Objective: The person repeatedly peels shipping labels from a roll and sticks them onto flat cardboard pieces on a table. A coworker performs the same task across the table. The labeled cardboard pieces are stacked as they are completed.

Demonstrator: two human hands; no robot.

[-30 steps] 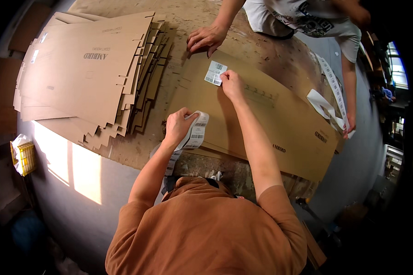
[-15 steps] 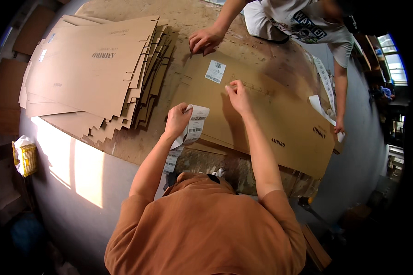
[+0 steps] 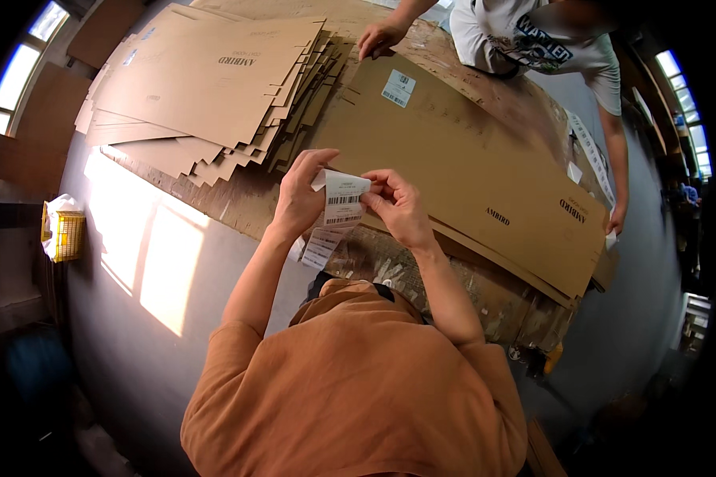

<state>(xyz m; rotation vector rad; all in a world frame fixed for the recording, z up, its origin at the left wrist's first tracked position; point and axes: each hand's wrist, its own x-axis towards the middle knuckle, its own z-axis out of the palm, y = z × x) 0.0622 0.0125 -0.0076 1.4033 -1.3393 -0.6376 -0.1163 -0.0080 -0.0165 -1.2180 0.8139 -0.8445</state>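
Observation:
A strip of white barcode labels (image 3: pixel 344 208) hangs between my hands, its lower part folding down past the table's near edge. My left hand (image 3: pixel 298 197) grips the strip's left side, fingers curled behind it. At the upper right edge of the strip, my right hand (image 3: pixel 402 208) pinches with thumb and fingertips. Beyond my hands lies a flat brown cardboard sheet (image 3: pixel 469 159) with dark print. One white label (image 3: pixel 398 87) is stuck near its far left corner. A co-worker's hand (image 3: pixel 383 36) touches that corner.
A tall stack of flat cardboard cartons (image 3: pixel 207 79) covers the table's left side. The co-worker's other hand (image 3: pixel 615 220) holds a long white label strip (image 3: pixel 593 155) at the right. A yellow basket (image 3: pixel 68 236) with white material stands left, beside the sunlit floor (image 3: pixel 155 238).
My right hand has come back from above the cardboard to the label strip and now pinches its edge. The co-worker's hand has moved onto the sheet's far corner. My view has shifted.

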